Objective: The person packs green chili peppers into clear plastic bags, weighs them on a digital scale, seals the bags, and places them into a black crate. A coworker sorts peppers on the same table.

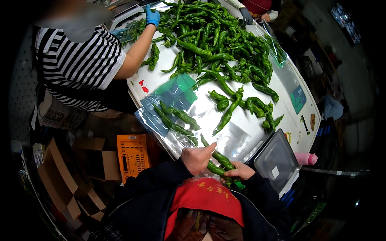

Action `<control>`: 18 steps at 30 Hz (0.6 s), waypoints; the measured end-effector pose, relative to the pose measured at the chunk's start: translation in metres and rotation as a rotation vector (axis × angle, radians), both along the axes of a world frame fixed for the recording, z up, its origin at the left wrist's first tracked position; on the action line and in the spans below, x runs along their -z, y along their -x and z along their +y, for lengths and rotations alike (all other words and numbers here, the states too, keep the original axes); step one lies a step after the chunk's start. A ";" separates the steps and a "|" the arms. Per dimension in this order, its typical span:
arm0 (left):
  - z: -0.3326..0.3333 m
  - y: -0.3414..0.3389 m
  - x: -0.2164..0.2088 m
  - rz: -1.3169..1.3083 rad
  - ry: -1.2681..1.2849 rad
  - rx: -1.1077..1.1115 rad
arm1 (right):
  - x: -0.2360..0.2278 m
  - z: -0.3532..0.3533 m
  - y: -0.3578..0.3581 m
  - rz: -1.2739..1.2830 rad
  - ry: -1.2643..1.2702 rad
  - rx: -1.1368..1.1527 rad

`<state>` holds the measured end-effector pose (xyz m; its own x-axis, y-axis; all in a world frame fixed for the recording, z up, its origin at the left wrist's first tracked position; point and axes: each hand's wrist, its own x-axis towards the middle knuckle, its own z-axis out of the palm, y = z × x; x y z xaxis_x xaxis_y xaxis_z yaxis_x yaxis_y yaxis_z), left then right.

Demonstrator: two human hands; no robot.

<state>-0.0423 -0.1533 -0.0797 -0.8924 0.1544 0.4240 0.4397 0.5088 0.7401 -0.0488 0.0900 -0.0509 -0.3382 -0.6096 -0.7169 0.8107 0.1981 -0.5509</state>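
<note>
Pepper heap blocks middle; tabletop passable at right.

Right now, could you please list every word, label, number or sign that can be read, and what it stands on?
Red apron: yellow characters, whose wording I won't copy out.
Clear bag at right: white marks on its blue-green panel, too small to read.
Orange crate: small pale marking at its top, too small to read.
Screen, upper right: too blurred to read.
White label on the grey tray: no writing discernible.

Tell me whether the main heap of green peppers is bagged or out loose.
Out loose: the heap lies uncovered on the white table, peppers piled over one another without film wrapped around them.
</note>
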 end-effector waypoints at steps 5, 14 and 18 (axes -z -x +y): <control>-0.008 -0.004 0.007 0.011 0.127 -0.095 | 0.009 0.009 -0.003 -0.046 -0.011 0.270; -0.015 -0.012 -0.002 -0.027 0.211 -0.098 | 0.019 0.028 -0.020 -0.092 0.140 0.323; 0.007 -0.025 -0.003 -0.041 0.236 0.029 | 0.022 0.004 -0.025 -0.102 0.160 0.147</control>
<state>-0.0174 -0.1462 -0.0770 -0.9021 0.2705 0.3363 0.4282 0.6576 0.6199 -0.0242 0.0943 -0.0724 -0.3627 -0.6678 -0.6499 0.8774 -0.0097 -0.4797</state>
